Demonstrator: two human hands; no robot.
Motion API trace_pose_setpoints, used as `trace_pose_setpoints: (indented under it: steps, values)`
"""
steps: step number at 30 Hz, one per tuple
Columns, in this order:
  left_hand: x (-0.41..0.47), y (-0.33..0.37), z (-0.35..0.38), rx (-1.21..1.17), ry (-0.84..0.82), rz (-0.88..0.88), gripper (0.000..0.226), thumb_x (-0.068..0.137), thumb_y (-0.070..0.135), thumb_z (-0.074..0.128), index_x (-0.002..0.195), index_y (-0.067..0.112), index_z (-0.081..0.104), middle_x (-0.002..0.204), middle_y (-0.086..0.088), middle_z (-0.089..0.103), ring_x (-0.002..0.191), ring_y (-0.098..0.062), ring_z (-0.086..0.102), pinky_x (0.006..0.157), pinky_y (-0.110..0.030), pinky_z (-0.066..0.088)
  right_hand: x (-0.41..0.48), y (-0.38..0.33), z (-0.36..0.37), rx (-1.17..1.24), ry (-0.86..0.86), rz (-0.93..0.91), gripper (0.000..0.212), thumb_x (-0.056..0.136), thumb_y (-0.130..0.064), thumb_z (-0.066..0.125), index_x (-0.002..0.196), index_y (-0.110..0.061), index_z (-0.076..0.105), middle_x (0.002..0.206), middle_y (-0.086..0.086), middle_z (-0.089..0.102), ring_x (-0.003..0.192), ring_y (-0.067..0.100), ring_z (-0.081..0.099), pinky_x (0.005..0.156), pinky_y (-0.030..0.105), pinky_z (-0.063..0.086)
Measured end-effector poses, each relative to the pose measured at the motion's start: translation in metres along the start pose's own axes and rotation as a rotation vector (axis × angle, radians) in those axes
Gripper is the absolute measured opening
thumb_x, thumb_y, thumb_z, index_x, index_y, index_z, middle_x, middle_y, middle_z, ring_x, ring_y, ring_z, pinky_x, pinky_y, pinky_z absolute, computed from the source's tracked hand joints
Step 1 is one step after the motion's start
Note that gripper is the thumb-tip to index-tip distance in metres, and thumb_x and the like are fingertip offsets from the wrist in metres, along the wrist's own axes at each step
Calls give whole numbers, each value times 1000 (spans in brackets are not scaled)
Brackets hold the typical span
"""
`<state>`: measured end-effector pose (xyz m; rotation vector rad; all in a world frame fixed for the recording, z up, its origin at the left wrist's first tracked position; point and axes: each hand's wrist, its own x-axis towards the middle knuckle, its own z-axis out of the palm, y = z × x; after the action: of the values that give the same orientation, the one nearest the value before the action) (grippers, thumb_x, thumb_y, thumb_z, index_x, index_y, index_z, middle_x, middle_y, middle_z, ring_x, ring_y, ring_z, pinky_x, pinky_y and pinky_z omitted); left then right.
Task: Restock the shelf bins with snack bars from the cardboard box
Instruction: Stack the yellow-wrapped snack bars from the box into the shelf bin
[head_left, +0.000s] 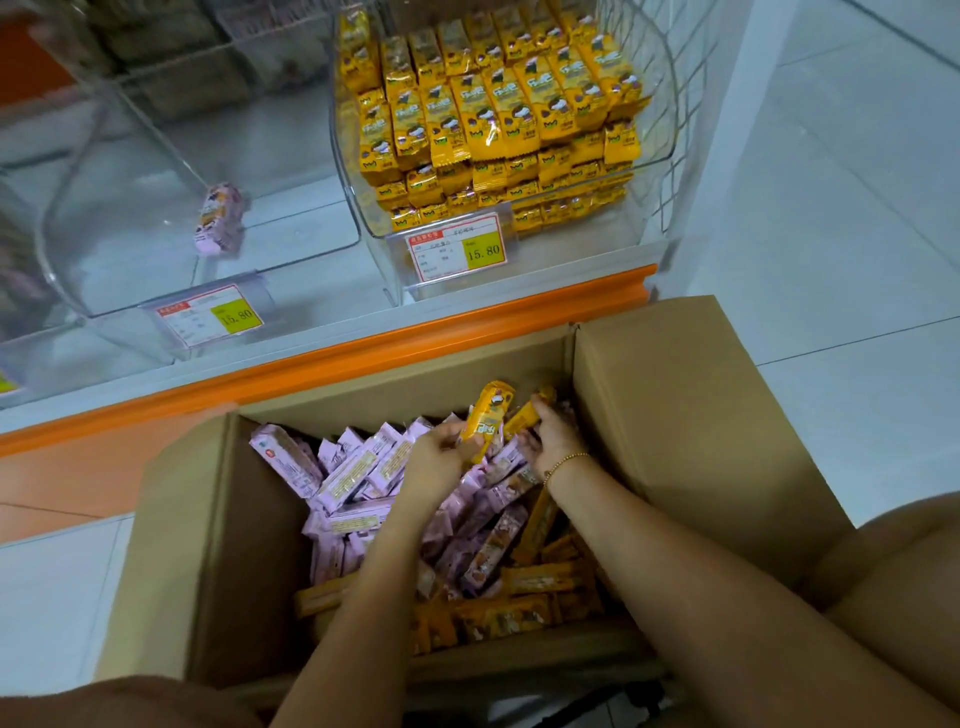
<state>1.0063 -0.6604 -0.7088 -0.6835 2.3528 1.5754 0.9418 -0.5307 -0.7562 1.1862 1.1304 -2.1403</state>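
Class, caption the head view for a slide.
Left hand grips one yellow bar, right hand a second yellow bar, over the cardboard box.

Open at the top of the cardboard box (675, 415), flaps splayed outward, but heaped inside with pink bars (343, 478) and yellow bars (519, 618). Plenty of room in the left bin (130, 249), with a lone bar (219, 218) near its front; hardly any in the right bin (650, 169), stacked high with yellow packs (493, 114). Between box and bins, a raised orange shelf lip (363, 353).

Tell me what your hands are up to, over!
Left grip holds a yellow bar in the cardboard box. Right grip pinches a second yellow bar. Yellow bin looks full; left bin nearly empty. Nothing in the way.
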Motion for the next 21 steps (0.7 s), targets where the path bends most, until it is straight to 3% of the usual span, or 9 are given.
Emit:
trace_pose_setpoints:
  steps: [5,8,10,11,13,15,18,21]
  values:
    - [-42,-16,-41,-448,146,-194,18,89,9,63,106,6,62,83,-9,62,54,-9,61,46,-19,48,3,-1,8,-141,9,-118,28,91,-18,62,72,-17,42,71,6,47,55,14,43,36,15,39]
    - [-54,-17,-59,-527,257,-175,20,86,8,67,104,1,63,88,-14,64,60,-12,63,51,-19,50,10,1,8,-272,93,-226,16,83,-16,65,92,-7,54,75,9,54,61,17,49,56,24,45]
    - [-58,-14,-66,-538,286,-150,26,86,10,68,107,-5,63,84,-12,65,62,-11,63,53,-16,51,11,1,5,-318,71,-266,20,83,-15,62,98,-4,55,68,6,51,57,14,45,52,20,39]
    - [-60,-11,-68,-552,277,-135,30,87,12,67,109,-7,62,83,-9,66,62,-8,65,53,-15,51,1,-3,5,-311,46,-270,13,85,-15,61,93,-8,54,65,5,49,55,14,45,49,20,38]
    - [-66,-5,-71,-700,210,-95,51,88,15,67,130,-6,48,100,-9,68,78,-12,71,62,-19,55,-21,-15,4,-282,-3,-245,14,90,-20,59,86,-7,56,65,7,52,56,14,50,49,22,40]
    - [-68,-2,-76,-883,141,-68,76,88,17,66,148,2,21,123,-15,62,99,-29,68,71,-28,57,-37,-28,1,-243,-118,-153,23,94,-22,56,78,-6,54,70,9,54,61,15,54,52,22,43]
    - [-76,10,-75,-1004,149,-59,70,91,13,59,147,-2,20,127,-20,57,101,-32,67,68,-31,58,-65,-48,-3,-243,-311,-41,19,95,-19,54,81,-6,53,80,14,56,70,19,56,51,19,51]
    - [-81,22,-74,-1022,114,-19,39,93,13,54,129,-1,47,123,-18,58,109,-30,62,68,-29,58,-98,-66,-2,-244,-503,-48,9,92,-13,57,90,-6,52,91,16,57,83,23,60,65,24,58]
